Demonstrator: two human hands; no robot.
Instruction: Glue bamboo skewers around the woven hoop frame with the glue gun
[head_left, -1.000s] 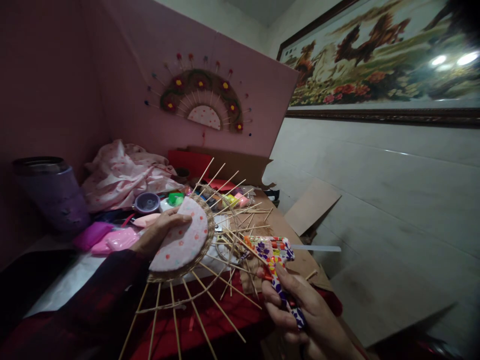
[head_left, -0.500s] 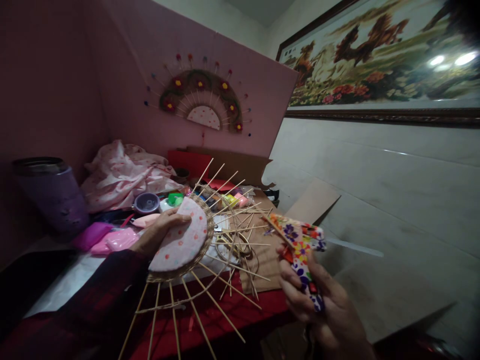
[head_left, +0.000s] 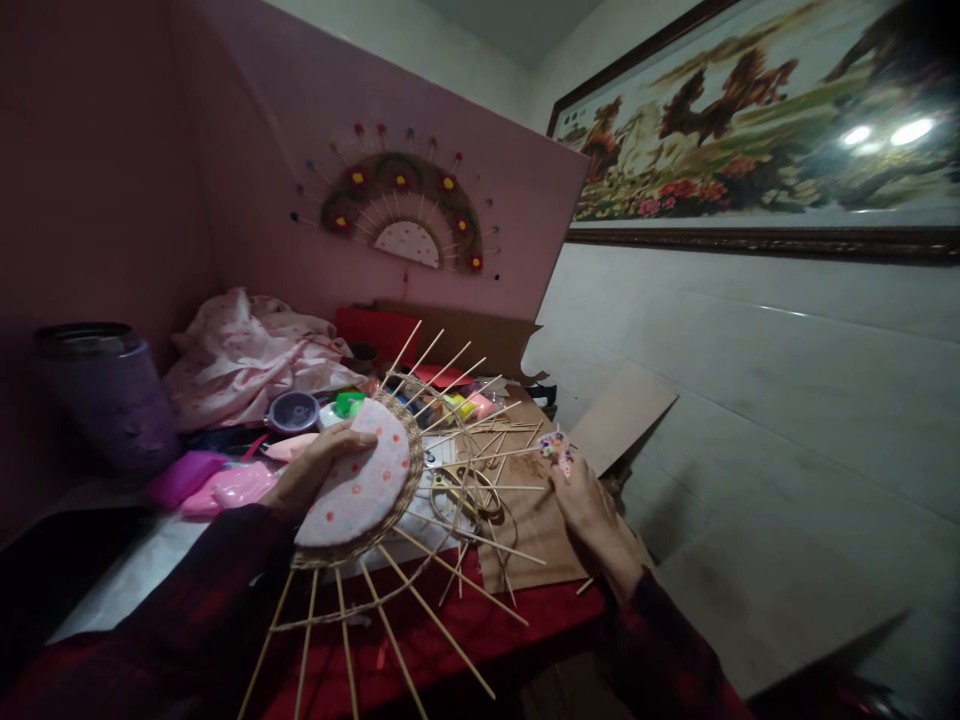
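Observation:
My left hand [head_left: 324, 462] grips a half-round woven piece by its flat side, thumb on top and fingers underneath. Its face is a pale fabric panel [head_left: 358, 490] with small red dots, edged by a braided cord rim [head_left: 409, 497]. Thin wooden sticks [head_left: 439, 600] fan out from the rim, with a strand of twine crossing them. My right hand [head_left: 589, 505] is closed around a flower-patterned glue gun [head_left: 556, 452], beyond the stick tips on the right. The hand hides most of the gun's body.
Gold-handled scissors [head_left: 469, 490] and loose sticks [head_left: 499, 440] lie beneath the fan on cardboard [head_left: 517, 545]. Pink clay packets [head_left: 232, 487], a purple tumbler [head_left: 105, 400] and crumpled fabric [head_left: 255, 350] are at left. A finished fan ornament [head_left: 405, 205] hangs on the pink board.
My right hand has moved forward and away from me, turning the glue gun so that less of it shows. My left hand keeps the fan piece almost where it was.

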